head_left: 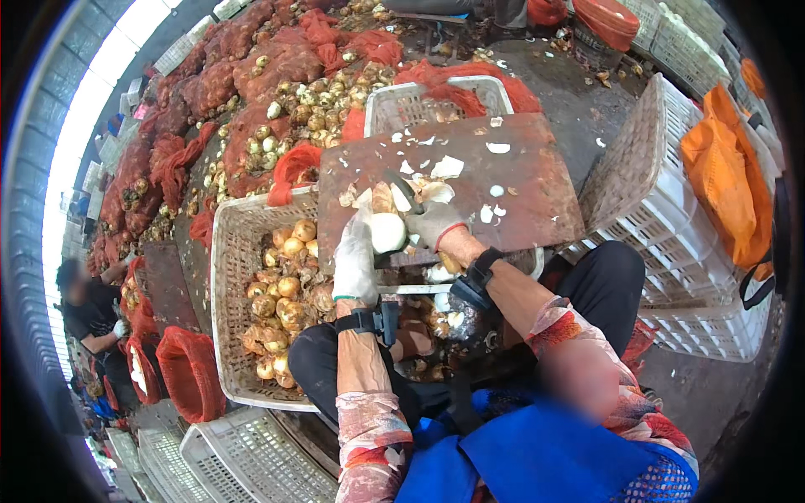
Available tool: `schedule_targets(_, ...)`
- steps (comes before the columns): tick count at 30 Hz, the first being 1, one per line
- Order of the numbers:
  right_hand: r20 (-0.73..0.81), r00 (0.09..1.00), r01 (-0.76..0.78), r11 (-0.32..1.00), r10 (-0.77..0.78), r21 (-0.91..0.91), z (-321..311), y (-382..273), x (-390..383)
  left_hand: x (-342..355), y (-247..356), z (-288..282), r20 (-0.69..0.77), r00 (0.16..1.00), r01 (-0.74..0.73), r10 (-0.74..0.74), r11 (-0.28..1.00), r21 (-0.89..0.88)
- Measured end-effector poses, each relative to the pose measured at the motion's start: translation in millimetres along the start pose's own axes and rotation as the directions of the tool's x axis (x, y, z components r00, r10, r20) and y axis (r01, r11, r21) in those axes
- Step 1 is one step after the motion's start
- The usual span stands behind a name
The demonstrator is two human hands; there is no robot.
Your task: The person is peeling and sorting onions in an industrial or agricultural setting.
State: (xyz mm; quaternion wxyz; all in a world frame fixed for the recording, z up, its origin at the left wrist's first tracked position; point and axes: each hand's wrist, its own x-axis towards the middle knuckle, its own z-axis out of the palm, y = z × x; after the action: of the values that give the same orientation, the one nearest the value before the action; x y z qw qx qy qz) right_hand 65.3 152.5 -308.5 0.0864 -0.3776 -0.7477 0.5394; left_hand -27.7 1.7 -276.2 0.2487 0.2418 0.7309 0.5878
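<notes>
My gloved left hand [356, 251] grips a peeled white onion [388, 235] at the near edge of a stained board [528, 184]. My gloved right hand [432, 225] is closed on a knife [401, 191] with a curved dark part, just above and right of the onion. Brown and white skins [447, 168] and scraps are scattered over the board. The board rests over white crates. Left of it, a white crate [222, 310] holds several unpeeled yellow onions [285, 287], beside my left forearm.
Stacked white crates [629, 184] with orange cloth [725, 168] stand right. Red mesh sacks [277, 71] and loose onions cover the floor behind. A person in dark clothing [88, 318] works at far left beside a red sack [189, 377]. More crates [243, 457] lie lower left.
</notes>
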Motion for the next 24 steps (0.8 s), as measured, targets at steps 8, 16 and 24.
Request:
schedule_targets(8,-0.012,0.995,0.099,0.908,-0.103,0.407,-7,-85,-31,22,82,-19,0.047,0.974,-0.195,0.224,0.92,-0.341)
schedule_targets(16,0.117,0.968,0.136,0.853,-0.223,0.505,-26,-146,-65,27,149,-62,0.142,0.99,0.103,-0.014,0.757,-0.646)
schedule_targets(24,0.009,0.948,0.262,0.794,-0.319,0.548,-30,-167,-93,-38,168,-70,0.346,0.936,0.188,0.072,0.728,-0.66)
